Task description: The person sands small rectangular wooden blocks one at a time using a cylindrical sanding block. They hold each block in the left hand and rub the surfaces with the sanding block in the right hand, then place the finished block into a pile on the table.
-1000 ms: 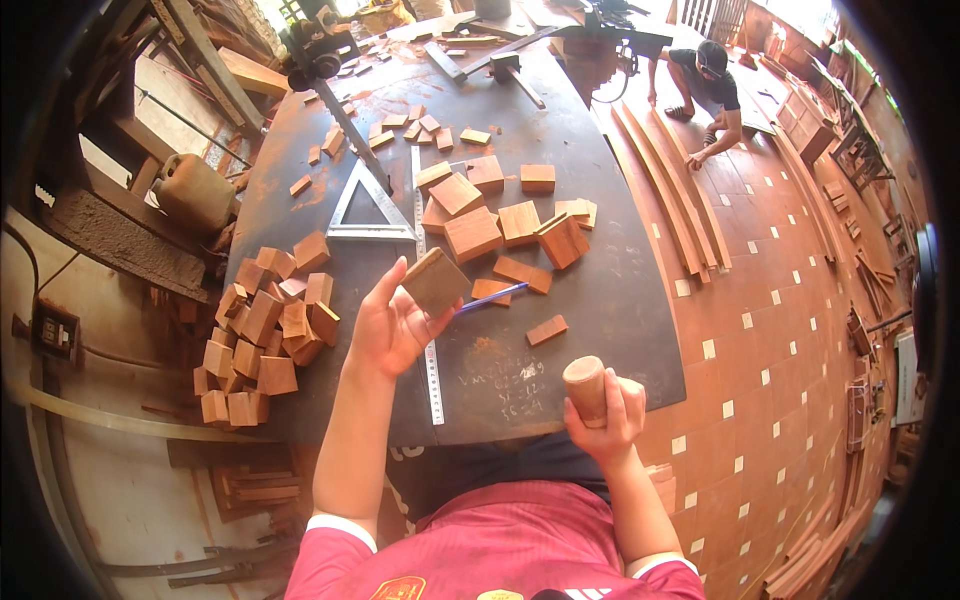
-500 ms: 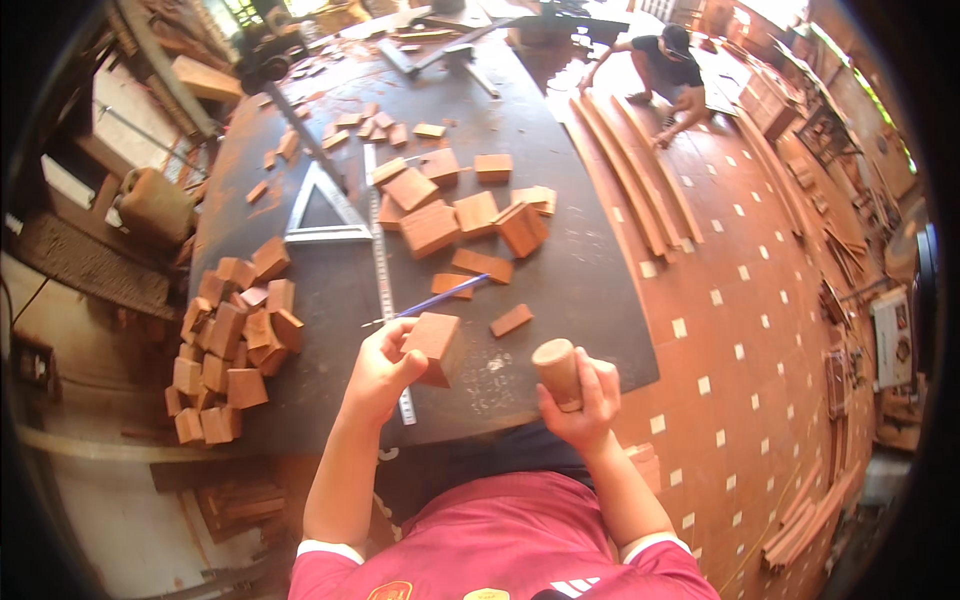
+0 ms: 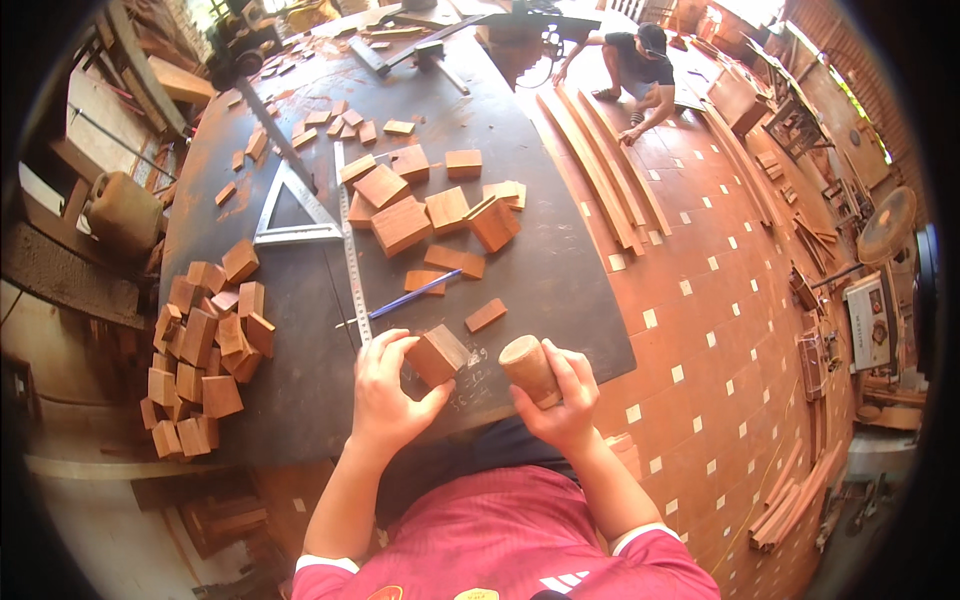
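Near the front edge of the dark table, my left hand [image 3: 389,395] grips a reddish wooden block [image 3: 438,355] between thumb and fingers. My right hand [image 3: 563,400] is wrapped round a short, tapered wooden cylinder [image 3: 530,368], its pale round end tilted up and to the left. Block and cylinder are apart. Just beyond the held block lie a small flat wood piece [image 3: 486,315] and a blue pencil-like stick [image 3: 415,291]. A steel ruler [image 3: 352,262] runs away from me beside my left hand.
On the dark table [image 3: 300,370] stand a block pile [image 3: 200,340] at left and more blocks [image 3: 402,226] mid-table. A metal triangle square [image 3: 296,235] lies beside the ruler. Beyond the right edge, a person [image 3: 640,75] crouches by long boards [image 3: 600,165] on the tiled floor.
My left hand has turned the block and spread its fingers round it. The right hand's cylinder has tipped further left. The whole view has shifted slightly.
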### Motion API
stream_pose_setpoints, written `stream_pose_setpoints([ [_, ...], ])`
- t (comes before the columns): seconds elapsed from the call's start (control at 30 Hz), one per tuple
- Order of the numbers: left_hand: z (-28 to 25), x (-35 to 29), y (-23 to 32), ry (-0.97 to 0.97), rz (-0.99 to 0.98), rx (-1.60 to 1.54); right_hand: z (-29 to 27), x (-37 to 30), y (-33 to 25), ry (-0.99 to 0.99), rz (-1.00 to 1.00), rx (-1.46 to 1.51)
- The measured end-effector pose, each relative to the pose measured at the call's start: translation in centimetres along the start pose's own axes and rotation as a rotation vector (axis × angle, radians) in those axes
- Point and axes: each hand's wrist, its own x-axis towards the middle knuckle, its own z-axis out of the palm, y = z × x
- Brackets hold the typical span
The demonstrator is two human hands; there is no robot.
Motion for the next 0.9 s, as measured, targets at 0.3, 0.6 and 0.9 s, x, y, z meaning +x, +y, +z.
stream_pose_setpoints([
  [0.3,-0.9,-2.3,-1.7,-0.02,-0.068,-0.091,0.3,2.8,-4.6,-0.328,0.078,0.175],
  [0.6,0.6,-3.4,-2.4,0.113,-0.095,-0.087,2.2,4.1,-7.3,-0.512,-0.015,0.182],
  [0.9,1.4,-3.3,-3.2,0.199,-0.115,-0.138,7.1,4.6,-8.8,-0.395,-0.216,-0.029],
])
